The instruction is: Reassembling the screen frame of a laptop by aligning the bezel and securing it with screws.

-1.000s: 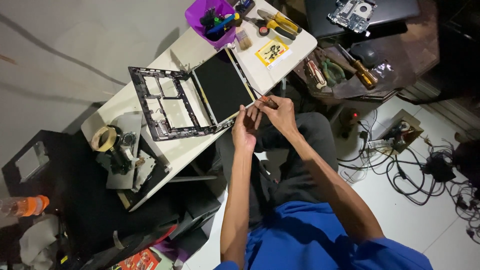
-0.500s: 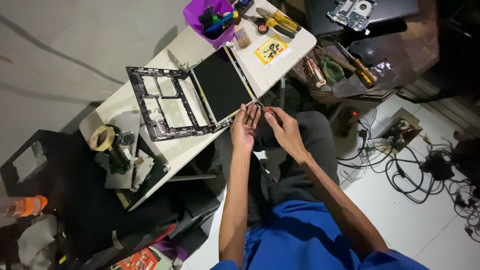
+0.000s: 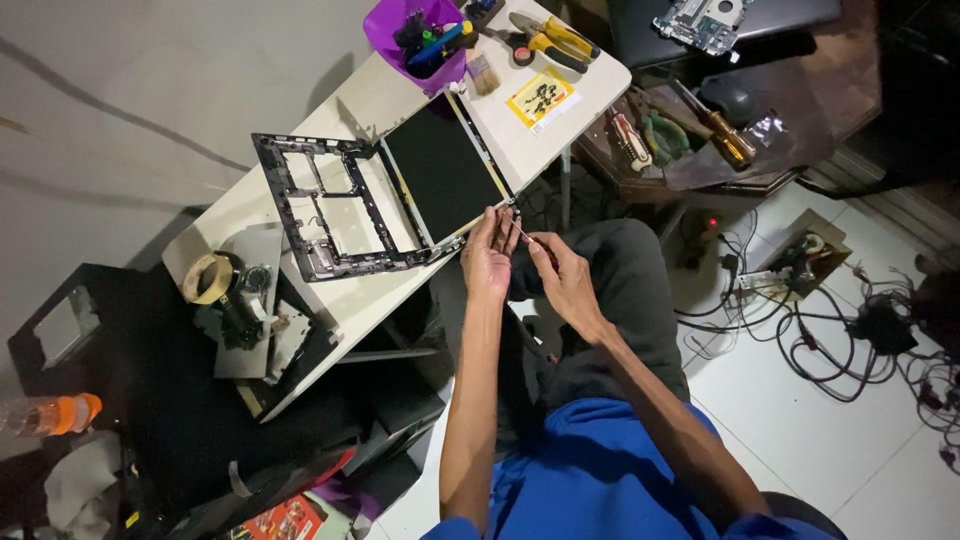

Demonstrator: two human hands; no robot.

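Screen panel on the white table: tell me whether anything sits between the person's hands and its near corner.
Nothing visible does. The left hand is at the near corner of the screen panel, and the right hand holds a thin tool pointed at that corner.

Dim room, white table (image 3: 350, 110), pale tiled floor (image 3: 880, 450)

panel (image 3: 443, 167): matt black | frame (image 3: 330, 205): dark plastic | table (image 3: 372, 100): smooth pale | cup (image 3: 405, 22): purple plastic | floor (image 3: 880, 440): glossy tile
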